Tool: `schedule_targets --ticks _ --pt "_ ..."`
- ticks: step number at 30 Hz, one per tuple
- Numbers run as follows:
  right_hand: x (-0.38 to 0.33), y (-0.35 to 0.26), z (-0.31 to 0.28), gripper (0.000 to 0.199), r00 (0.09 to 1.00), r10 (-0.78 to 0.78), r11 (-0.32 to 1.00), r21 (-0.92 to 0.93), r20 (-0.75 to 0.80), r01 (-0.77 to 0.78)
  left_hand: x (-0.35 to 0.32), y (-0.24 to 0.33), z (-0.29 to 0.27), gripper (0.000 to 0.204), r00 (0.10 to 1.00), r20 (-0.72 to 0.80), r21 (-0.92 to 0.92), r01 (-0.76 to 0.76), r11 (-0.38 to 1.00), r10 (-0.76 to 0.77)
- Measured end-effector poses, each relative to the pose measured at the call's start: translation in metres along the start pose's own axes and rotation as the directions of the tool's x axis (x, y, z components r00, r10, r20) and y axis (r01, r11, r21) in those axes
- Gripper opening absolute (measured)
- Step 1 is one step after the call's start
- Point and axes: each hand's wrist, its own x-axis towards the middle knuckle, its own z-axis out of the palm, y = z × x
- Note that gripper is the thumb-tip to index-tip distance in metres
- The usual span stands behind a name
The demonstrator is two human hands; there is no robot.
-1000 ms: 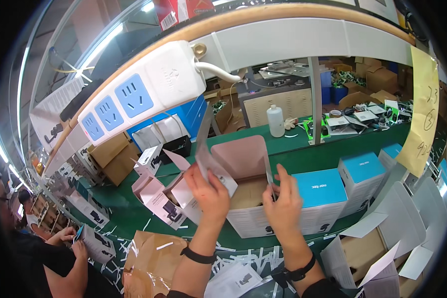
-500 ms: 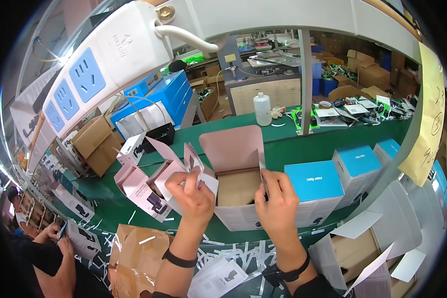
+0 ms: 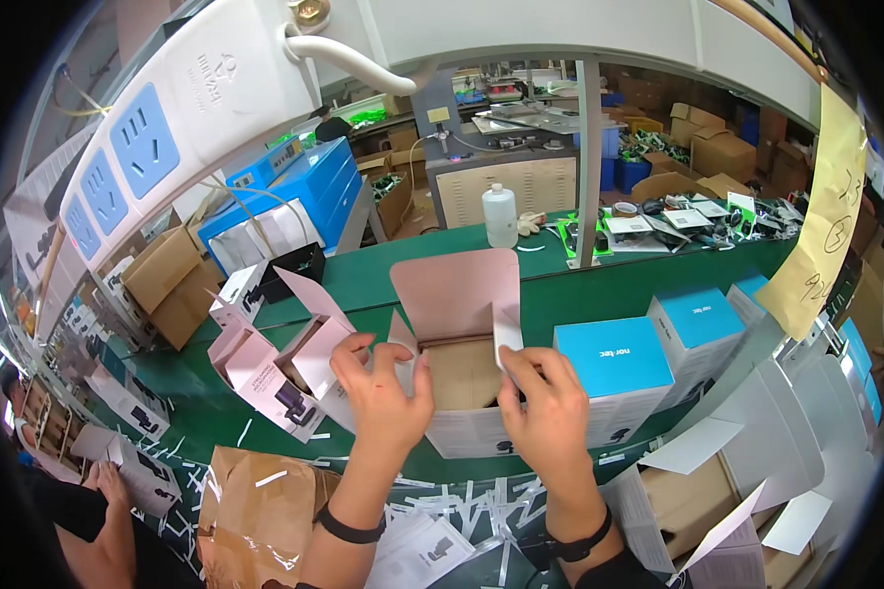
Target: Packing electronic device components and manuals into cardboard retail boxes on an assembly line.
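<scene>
Hands lowered; left hand (image 3: 383, 393), right hand (image 3: 545, 417) grip pinching open box (image 3: 457, 378) side flaps between.

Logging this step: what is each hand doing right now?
Left hand: fingers pinch the left side flap of the open box.
Right hand: fingers pinch the right side flap.

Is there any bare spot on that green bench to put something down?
Yes: the green strip between the open box and the white bottle is bare, and so is the patch left of the pink boxes. Near the hands it is crowded: blue-topped boxes on the right, paper strips and brown paper in front.
</scene>
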Motion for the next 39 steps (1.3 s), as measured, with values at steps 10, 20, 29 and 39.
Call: schedule_targets --ticks 10,20,29,39 --pt "-0.002 0.0 -0.01 0.013 0.968 -0.143 0.936 -0.289 0.205 0.199 -0.029 0.01 0.009 0.031 0.95 0.239 -0.323 -0.115 0.939 0.199" --pt "0.036 0.032 0.001 0.079 0.961 0.252 0.954 -0.193 0.114 -0.228 -0.002 -0.009 0.049 0.11 0.876 0.42 -0.235 0.357 0.904 -0.237" --pt "0.027 0.044 0.007 0.054 0.946 0.24 0.97 -0.078 0.217 -0.229 -0.01 -0.042 0.062 0.05 0.983 0.146 -0.647 0.013 0.762 0.107" --pt "-0.032 0.036 -0.043 0.066 0.887 -0.012 0.991 -0.114 0.461 0.073 -0.009 -0.014 0.022 0.066 0.703 0.455 -0.688 -0.113 0.717 0.547"
